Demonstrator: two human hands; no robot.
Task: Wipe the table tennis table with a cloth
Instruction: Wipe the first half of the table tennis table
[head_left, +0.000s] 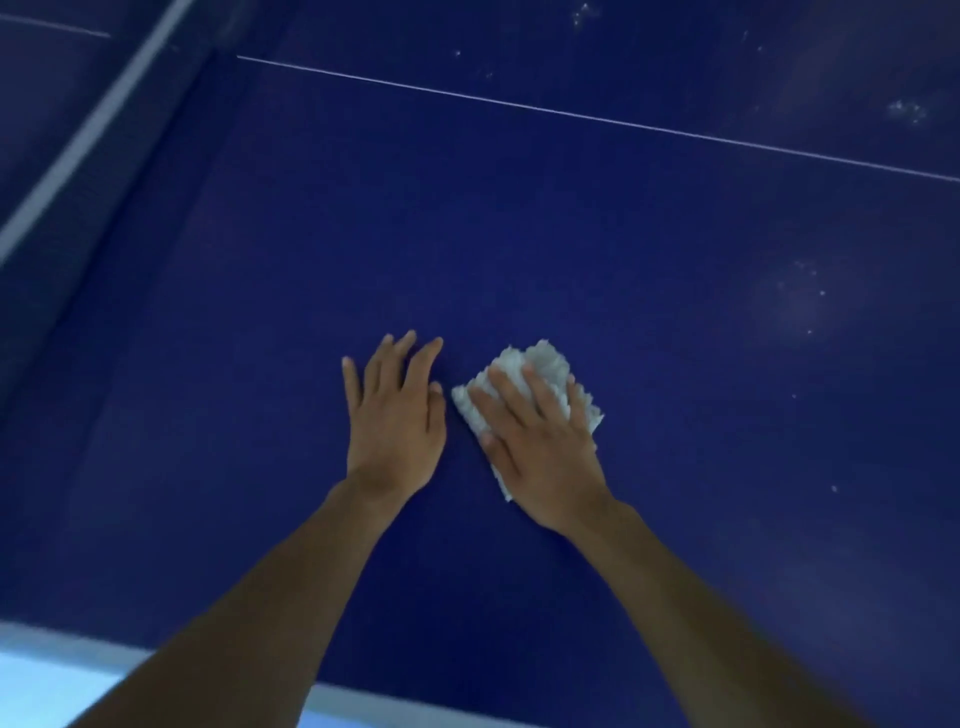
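Head view: right hand (540, 457), fingers straight, presses white cloth (545, 361) flat on blue table (519, 234), left hand (395, 415) beside it flat & empty; I'd use even pressure, overlap strokes twd specks (810, 296) at right.

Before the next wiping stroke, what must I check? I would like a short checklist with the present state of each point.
1. The right hand presses flat on the cloth: ok.
2. The left hand lies flat on the table, beside the cloth and not on it: ok.
3. Area right of the cloth is free of white specks: not ok.
4. Area beyond the white line is free of far specks: not ok.
5. The cloth is damp enough: cannot tell.
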